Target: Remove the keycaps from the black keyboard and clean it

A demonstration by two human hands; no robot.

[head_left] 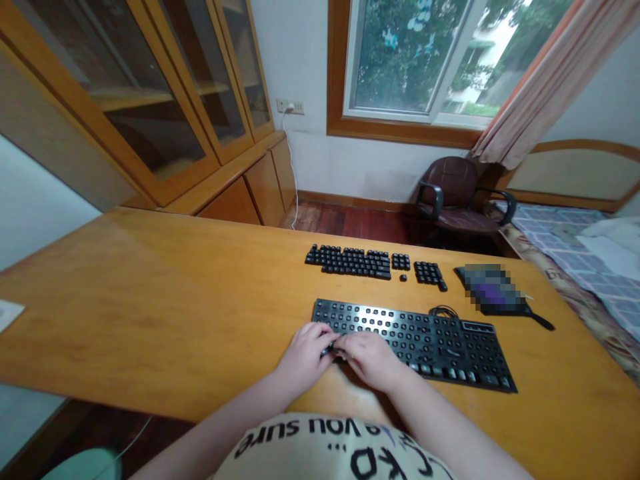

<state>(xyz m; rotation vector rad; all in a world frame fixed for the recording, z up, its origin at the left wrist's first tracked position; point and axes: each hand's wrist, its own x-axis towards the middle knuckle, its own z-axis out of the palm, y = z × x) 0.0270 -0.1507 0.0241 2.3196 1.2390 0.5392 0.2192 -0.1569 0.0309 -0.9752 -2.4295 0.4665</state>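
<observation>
A black keyboard lies on the wooden desk in front of me, most of its key sockets bare. Some keycaps remain along its front edge. My left hand is at the front left corner of the keyboard, fingers curled inward. Right beside it, my right hand bends over the same corner, its fingertips meeting those of the left. Whatever lies between the fingertips is hidden. Behind the keyboard, loose black keycaps are laid out in keyboard order, with a number-pad block to their right.
A dark pouch, partly blurred, rests at the right of the desk. The keyboard's cable is bunched behind it. Beyond the desk are a cabinet, an armchair and a bed. White paper lies far left.
</observation>
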